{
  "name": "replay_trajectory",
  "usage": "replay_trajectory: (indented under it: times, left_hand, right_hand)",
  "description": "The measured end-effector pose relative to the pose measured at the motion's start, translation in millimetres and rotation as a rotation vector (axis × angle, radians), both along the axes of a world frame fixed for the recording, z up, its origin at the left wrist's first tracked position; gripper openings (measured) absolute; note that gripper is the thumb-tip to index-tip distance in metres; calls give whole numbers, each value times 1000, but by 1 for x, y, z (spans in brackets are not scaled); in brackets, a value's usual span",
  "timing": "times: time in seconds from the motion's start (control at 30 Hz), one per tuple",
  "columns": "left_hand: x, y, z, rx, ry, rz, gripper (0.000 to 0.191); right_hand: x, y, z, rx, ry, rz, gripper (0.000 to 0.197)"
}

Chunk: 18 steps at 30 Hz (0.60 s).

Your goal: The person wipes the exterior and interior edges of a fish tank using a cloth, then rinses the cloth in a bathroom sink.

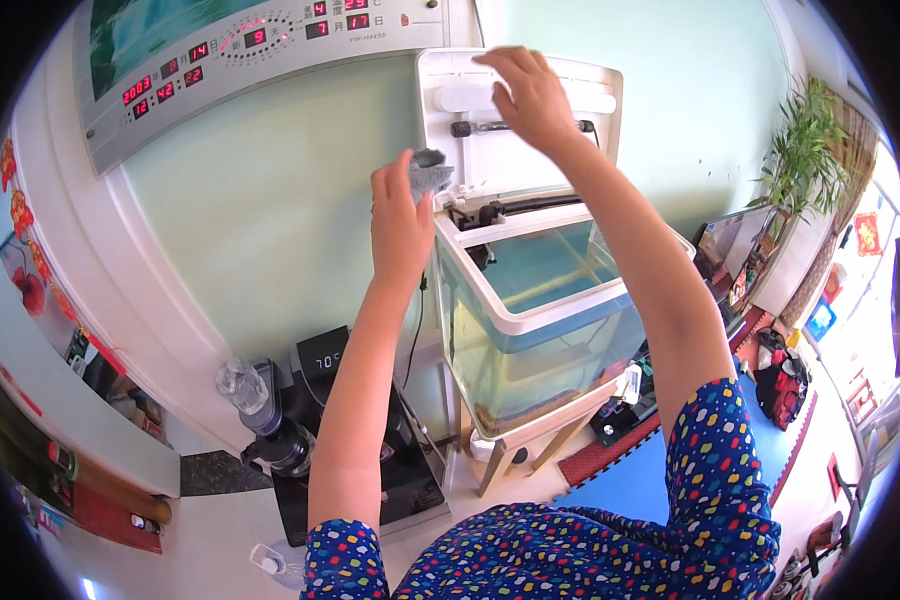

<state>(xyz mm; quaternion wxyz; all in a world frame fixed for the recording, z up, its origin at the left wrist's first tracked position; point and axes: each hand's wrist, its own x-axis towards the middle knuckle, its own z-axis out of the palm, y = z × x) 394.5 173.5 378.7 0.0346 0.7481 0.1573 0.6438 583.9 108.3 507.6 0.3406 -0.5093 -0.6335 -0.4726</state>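
My left hand [403, 217] grips a grey cloth [429, 174] between thumb and fingers, just left of the raised lid's lower corner. In front of the white aquarium lid [495, 163], which stands upright against the wall, is my right hand [529, 94]. Its fingers are slightly bent and nothing shows in them; whether they touch the lid cannot be told. A lamp tube [487, 129] with black end caps runs across the lid's inside. Below is the glass aquarium [525, 319] with a white rim, holding water, with a black pipe [532, 204] along its back edge.
The aquarium rests on a wooden stand [499, 457]. To the left is a black tea table [412, 502] with a glass kettle [289, 450]. A plastic jug [285, 564] stands on the floor. An electronic calendar picture [270, 45] hangs on the wall. A television [735, 232] stands at the right.
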Motion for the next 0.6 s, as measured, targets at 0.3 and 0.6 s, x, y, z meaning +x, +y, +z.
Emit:
replay_trajectory:
  times: [0.3,0.6]
  left_hand:
    - [39,-6,15,-401,1,-637,49]
    - [34,31,-35,-696,-302,-406,58]
  right_hand:
    - [-16,-7,-56,-694,816,540,55]
    - [2,-13,-60,-301,264,550,37]
